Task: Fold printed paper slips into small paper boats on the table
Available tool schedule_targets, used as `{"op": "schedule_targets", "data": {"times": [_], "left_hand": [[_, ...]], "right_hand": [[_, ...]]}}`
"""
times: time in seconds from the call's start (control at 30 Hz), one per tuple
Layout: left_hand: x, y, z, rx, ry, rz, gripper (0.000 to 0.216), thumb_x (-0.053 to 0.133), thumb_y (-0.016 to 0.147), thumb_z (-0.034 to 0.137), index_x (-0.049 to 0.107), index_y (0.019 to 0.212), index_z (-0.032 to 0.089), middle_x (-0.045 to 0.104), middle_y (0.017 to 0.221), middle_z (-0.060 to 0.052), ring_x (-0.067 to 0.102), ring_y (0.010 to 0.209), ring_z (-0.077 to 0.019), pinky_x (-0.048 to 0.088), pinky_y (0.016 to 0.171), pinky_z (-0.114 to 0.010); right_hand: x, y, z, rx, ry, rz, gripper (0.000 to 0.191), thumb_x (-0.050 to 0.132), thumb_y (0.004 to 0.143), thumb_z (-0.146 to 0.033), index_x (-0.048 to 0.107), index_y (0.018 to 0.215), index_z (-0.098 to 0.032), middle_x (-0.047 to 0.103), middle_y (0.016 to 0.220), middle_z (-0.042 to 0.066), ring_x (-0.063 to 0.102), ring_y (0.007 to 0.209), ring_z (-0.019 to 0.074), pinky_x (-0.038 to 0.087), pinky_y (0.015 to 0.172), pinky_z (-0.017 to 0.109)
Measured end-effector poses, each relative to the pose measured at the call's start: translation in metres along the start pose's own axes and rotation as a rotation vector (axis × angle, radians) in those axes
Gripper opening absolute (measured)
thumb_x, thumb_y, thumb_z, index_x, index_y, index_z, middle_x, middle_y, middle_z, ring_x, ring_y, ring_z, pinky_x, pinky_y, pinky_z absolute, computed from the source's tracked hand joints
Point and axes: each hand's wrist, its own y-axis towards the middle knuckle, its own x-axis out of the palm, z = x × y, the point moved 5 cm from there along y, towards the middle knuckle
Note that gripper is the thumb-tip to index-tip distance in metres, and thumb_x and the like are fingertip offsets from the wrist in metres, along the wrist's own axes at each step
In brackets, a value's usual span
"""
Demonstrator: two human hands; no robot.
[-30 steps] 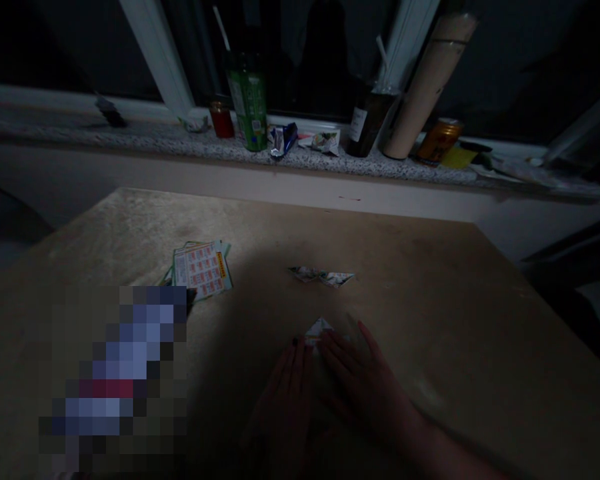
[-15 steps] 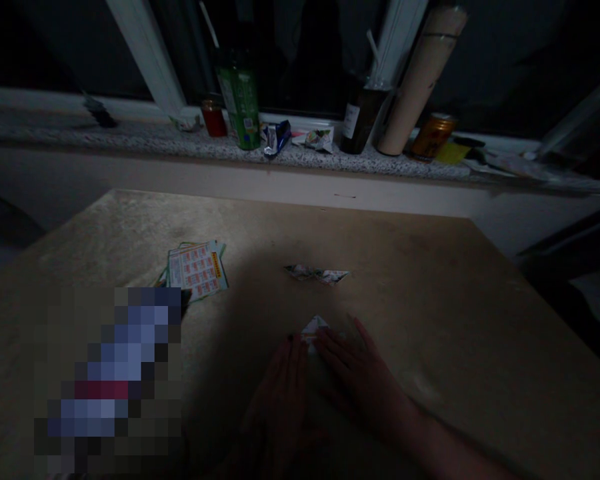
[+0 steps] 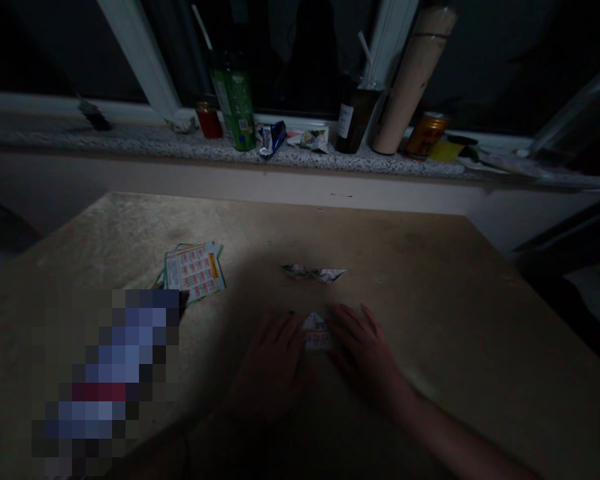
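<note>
A small printed paper piece [image 3: 317, 331], folded to a point, is pressed flat on the dim counter [image 3: 430, 280] between the left hand [image 3: 273, 360] and the right hand [image 3: 363, 347], both laid open with fingers spread, nothing clasped in either grip. The crease would be best set by firm, even pressure from the fingertips, edges kept aligned (a finished folded shape [image 3: 313, 273] lies just beyond). A printed sheet [image 3: 194, 270] and a green bottle [image 3: 233, 107] carry writing too small and dark to be read.

A folded paper boat [image 3: 313, 273] lies mid-surface; printed cards [image 3: 194, 269] at ten o'clock; a green bottle [image 3: 234, 107] on the windowsill [image 3: 130, 141] at twelve.
</note>
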Motion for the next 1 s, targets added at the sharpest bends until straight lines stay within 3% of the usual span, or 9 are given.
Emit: {"op": "schedule_targets", "data": {"times": [0.2, 0.33, 0.63, 0.8, 1.0], "left_hand": [[0.01, 0.011, -0.012, -0.041, -0.072, 0.032, 0.046, 0.046, 0.091, 0.031, 0.041, 0.132, 0.013, 0.043, 0.138, -0.01, 0.035, 0.128, -0.0247, 0.02, 0.109, -0.049], [0.018, 0.013, -0.012, -0.02, -0.109, 0.022, 0.046, 0.046, 0.091, 0.033, 0.041, 0.133, 0.015, 0.038, 0.142, -0.01, 0.032, 0.13, -0.0261, 0.02, 0.109, -0.051], [0.016, 0.012, -0.017, -0.015, -0.271, 0.071, 0.041, 0.053, 0.087, 0.027, 0.043, 0.126, 0.018, 0.05, 0.132, -0.008, 0.042, 0.124, -0.0229, 0.021, 0.11, -0.048], [0.012, 0.011, -0.016, -0.052, -0.35, 0.045, 0.033, 0.056, 0.085, 0.022, 0.051, 0.117, 0.018, 0.063, 0.111, -0.004, 0.055, 0.107, -0.0215, 0.033, 0.104, -0.044], [0.01, 0.007, -0.018, -0.112, -0.403, 0.081, 0.033, 0.054, 0.086, 0.02, 0.053, 0.118, 0.021, 0.066, 0.109, -0.002, 0.059, 0.098, -0.0198, 0.048, 0.086, -0.034]], "right_hand": [[0.002, 0.0, 0.001, -0.009, 0.05, 0.019, 0.039, 0.049, 0.088, -0.024, 0.05, 0.127, -0.022, 0.048, 0.137, 0.006, 0.04, 0.127, 0.025, 0.024, 0.107, 0.057], [0.004, 0.0, 0.002, -0.011, 0.08, 0.001, 0.042, 0.053, 0.086, -0.023, 0.049, 0.128, -0.023, 0.048, 0.136, 0.006, 0.04, 0.127, 0.0257, 0.022, 0.108, 0.058], [0.0, 0.0, 0.005, 0.041, 0.23, 0.015, 0.048, 0.059, 0.081, -0.021, 0.048, 0.127, -0.023, 0.052, 0.131, 0.008, 0.043, 0.124, 0.025, 0.017, 0.109, 0.057], [-0.006, 0.001, 0.009, 0.059, 0.321, 0.105, 0.031, 0.06, 0.082, -0.021, 0.055, 0.113, -0.023, 0.061, 0.115, 0.007, 0.052, 0.113, 0.0231, 0.02, 0.107, 0.055], [-0.013, 0.002, 0.014, 0.038, 0.393, 0.218, 0.012, 0.061, 0.082, -0.02, 0.062, 0.094, -0.024, 0.065, 0.089, 0.003, 0.06, 0.092, 0.0193, 0.025, 0.104, 0.052]]}}
